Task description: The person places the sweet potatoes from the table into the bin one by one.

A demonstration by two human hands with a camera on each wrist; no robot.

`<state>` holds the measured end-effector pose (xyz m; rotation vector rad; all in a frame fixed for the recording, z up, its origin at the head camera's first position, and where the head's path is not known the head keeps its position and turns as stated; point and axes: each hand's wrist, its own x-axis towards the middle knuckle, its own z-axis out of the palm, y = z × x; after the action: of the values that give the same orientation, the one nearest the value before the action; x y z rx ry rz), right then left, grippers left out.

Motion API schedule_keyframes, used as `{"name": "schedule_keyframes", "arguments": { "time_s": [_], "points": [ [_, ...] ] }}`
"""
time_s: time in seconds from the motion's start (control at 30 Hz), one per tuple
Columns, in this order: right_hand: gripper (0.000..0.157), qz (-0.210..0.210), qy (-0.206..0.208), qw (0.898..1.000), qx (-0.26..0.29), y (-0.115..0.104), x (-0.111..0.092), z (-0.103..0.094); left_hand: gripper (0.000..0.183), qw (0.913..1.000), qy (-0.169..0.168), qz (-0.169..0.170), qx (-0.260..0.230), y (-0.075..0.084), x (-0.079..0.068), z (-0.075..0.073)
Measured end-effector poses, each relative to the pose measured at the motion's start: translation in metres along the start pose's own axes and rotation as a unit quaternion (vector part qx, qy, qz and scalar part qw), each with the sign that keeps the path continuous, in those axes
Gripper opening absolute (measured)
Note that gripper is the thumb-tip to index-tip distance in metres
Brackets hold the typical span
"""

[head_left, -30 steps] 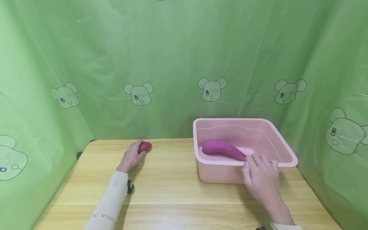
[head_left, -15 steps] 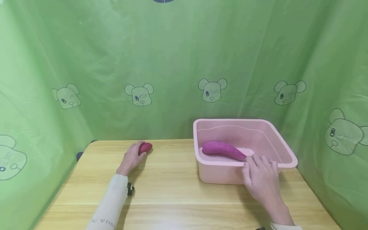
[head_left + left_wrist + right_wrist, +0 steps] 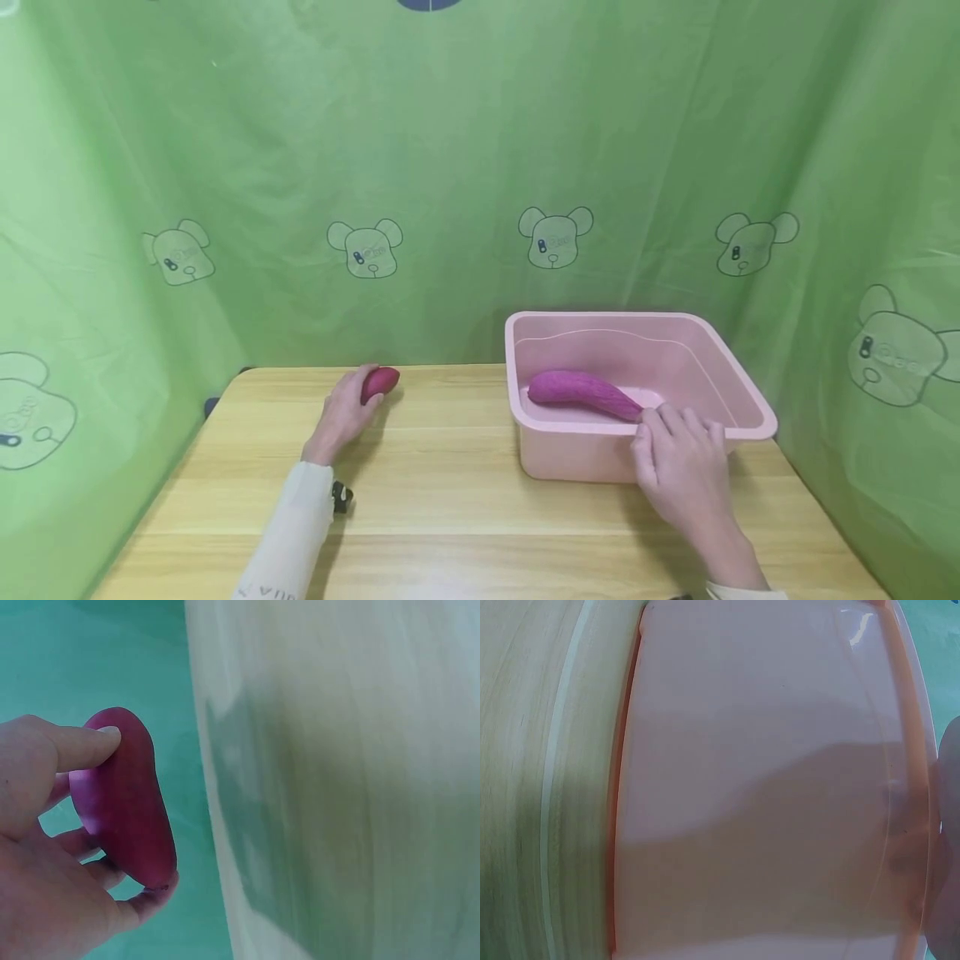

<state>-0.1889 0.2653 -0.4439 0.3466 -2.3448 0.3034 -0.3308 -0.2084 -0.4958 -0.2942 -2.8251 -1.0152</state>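
Note:
My left hand point(image 3: 347, 410) holds a smooth, dark red, oblong vegetable point(image 3: 131, 802) near the table's far edge. In the left wrist view the thumb lies on its upper end and a fingertip sits under its lower end. A pink plastic basin point(image 3: 570, 454) stands at the right. My right hand point(image 3: 684, 462) grips the basin's near rim, fingers curled over it and thumb on the near side. Inside the basin lies a long, curved magenta vegetable point(image 3: 577, 392), its thin end reaching the right hand's fingers. Only a blurred edge of the right hand point(image 3: 949, 847) shows in the right wrist view.
The wooden table point(image 3: 450, 500) has a light grain and a rounded far left corner. A green curtain point(image 3: 450, 150) with bear-head outlines hangs behind the table and along both sides. A dark device point(image 3: 342, 497) is worn at the left wrist.
The red vegetable has turned slightly in the left hand, its right end tipping up a little. The right hand and the basin stay as they were. The head view has tilted slightly.

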Motion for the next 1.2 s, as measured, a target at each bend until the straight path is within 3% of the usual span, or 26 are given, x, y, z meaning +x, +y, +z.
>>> {"name": "schedule_keyframes", "arguments": {
  "time_s": [0.57, 1.0, 1.2],
  "points": [
    [0.026, -0.002, 0.001, 1.0, 0.001, 0.001, -0.002, 0.002, 0.06, 0.9985, 0.043, 0.019, -0.026, 0.01, -0.009, 0.005],
    [0.027, -0.003, 0.006, 1.0, 0.0, 0.002, -0.003, 0.002, 0.059, 0.9935, 0.089, 0.041, -0.056, 0.026, -0.013, -0.001],
    [0.026, -0.007, 0.01, 1.0, 0.002, 0.001, -0.002, 0.001, 0.061, 0.9925, 0.096, 0.041, -0.064, 0.032, -0.017, -0.005]
  ]
}}
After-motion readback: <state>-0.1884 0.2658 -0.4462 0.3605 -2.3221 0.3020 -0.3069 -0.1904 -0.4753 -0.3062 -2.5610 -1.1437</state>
